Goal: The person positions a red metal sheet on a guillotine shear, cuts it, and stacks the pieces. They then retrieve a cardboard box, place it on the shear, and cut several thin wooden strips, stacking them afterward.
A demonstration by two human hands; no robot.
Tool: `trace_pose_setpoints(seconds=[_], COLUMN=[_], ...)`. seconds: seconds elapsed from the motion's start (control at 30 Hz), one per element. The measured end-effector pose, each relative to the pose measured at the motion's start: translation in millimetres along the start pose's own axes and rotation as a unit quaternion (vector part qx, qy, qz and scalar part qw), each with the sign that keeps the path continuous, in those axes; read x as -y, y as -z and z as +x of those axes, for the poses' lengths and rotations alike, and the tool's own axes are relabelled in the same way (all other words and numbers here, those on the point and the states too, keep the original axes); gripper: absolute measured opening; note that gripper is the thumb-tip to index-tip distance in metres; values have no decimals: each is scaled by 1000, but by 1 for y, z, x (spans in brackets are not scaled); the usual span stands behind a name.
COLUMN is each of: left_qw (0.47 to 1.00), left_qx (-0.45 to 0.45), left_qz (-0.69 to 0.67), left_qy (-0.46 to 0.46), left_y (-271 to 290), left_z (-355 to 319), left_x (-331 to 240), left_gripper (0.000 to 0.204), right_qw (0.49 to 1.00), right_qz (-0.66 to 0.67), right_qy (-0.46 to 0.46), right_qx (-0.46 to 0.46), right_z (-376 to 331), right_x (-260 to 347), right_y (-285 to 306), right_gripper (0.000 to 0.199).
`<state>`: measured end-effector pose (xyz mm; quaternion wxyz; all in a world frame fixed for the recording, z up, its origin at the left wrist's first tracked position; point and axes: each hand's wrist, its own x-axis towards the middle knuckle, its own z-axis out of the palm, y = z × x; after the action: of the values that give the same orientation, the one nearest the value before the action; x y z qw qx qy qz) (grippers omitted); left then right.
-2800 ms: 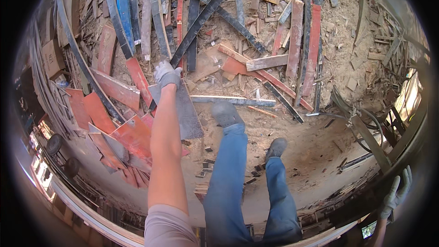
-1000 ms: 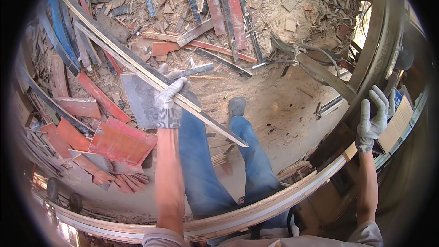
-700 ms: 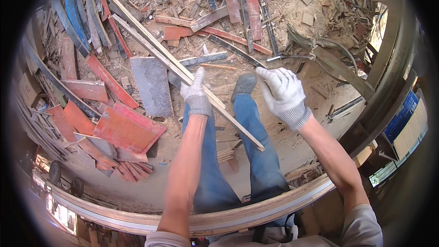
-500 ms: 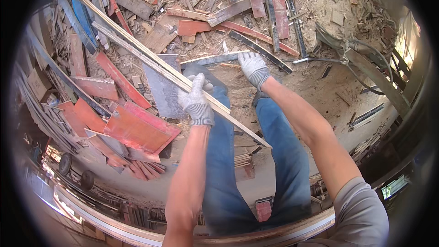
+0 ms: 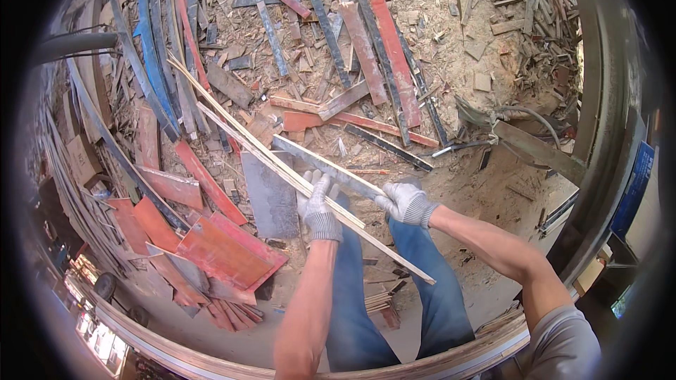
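Observation:
My left hand [image 5: 318, 204], in a pale knit work glove, is closed around a few long thin wooden strips [image 5: 246, 142]. They run slantwise from the upper left down past my knees, their lower ends uneven. My right hand [image 5: 406, 203], gloved alike, grips the near end of a shorter grey-faced wooden strip [image 5: 331, 167]. That piece slants up and left, close beside the long strips and almost parallel to them. Part of it passes near my left fingers; whether they touch it I cannot tell. A grey flat panel [image 5: 272, 200] lies on the ground left of my left hand.
Red and orange boards [image 5: 229, 252] lie piled at the left. Ahead, a red plank [image 5: 396, 60] and several dark strips cover ground littered with wood chips. Long blue strips [image 5: 153, 63] lie far left. A cable [image 5: 461, 146] and a brown beam [image 5: 539, 151] are at the right.
My right hand has lifted the grey-faced strip and swung it in beside the long strips. My left hand keeps its grip. The view has tilted to show more ground ahead.

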<state>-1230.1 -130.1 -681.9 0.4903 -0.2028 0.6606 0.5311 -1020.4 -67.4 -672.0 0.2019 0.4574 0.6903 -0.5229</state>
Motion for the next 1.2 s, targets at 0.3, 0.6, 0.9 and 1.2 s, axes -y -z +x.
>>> trace_pose_setpoints(seconds=[0.3,0.6,0.9,1.2], left_qw=[969,991,994,993], left_qx=[114,60,106,114], left_qz=[-139,-36,-6,11], left_qy=[168,117,38,-2], left_y=[-16,0,-20,-51], left_z=[-12,23,33,17], left_x=[-28,-28,-60,-60], left_gripper=[74,74,75,73], right_qw=[992,935,985,961], right_qz=[20,-195,27,-4], right_qy=[108,-157,-35,19], right_qx=[-64,-251,-166,-275], right_z=[-29,314,288,276], right_x=[78,33,48,2], right_y=[30,98,27,66], right_gripper=[35,106,66,56])
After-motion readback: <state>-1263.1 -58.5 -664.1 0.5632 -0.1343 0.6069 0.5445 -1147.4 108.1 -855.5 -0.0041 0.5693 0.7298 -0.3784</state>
